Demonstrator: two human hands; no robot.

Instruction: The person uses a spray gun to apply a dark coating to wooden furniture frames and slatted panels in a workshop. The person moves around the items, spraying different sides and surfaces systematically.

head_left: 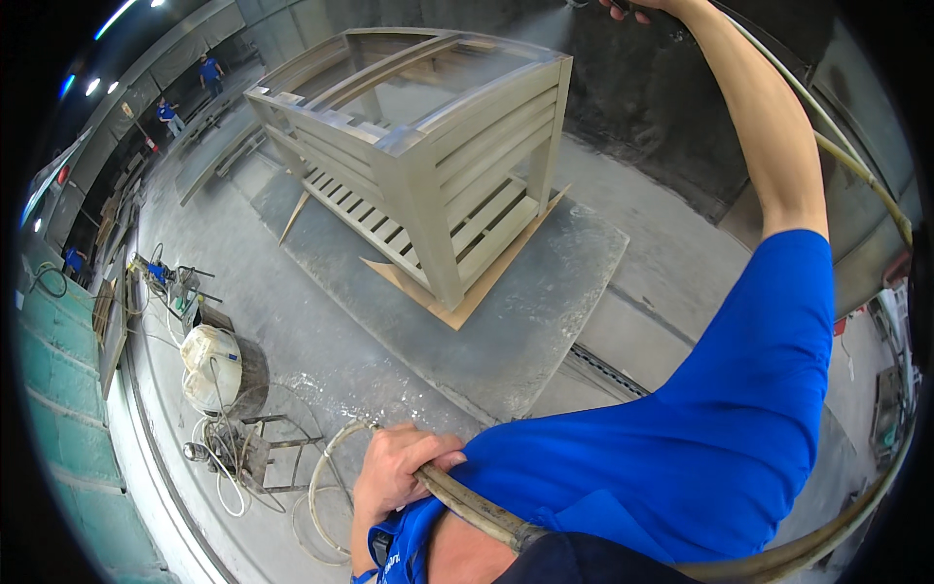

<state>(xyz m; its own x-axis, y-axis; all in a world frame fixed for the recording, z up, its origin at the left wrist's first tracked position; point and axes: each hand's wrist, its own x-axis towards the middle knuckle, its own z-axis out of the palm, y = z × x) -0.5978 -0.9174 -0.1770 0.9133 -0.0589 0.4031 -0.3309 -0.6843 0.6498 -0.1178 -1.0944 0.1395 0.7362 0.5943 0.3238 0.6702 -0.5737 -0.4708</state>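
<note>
At 8 o'clock from our right hand [640, 10], we have free air, then the wooden frame [424, 190] blocks us; a hose [880, 191] hangs at 4.

At the top edge, the right hand [650, 5] holds a spray gun [578, 3], pale mist [545, 26] beside a slatted wooden frame [423, 209] that stands on cardboard [454, 318] over a grey slab [550, 311]. Lower down, the left hand [404, 465] grips a hose [477, 504]. At left, a white container [211, 372].

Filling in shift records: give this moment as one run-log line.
left grip: closed on hose | right grip: raised, on spray gun | mist: near slatted frame | frame: near leg on cardboard
</note>
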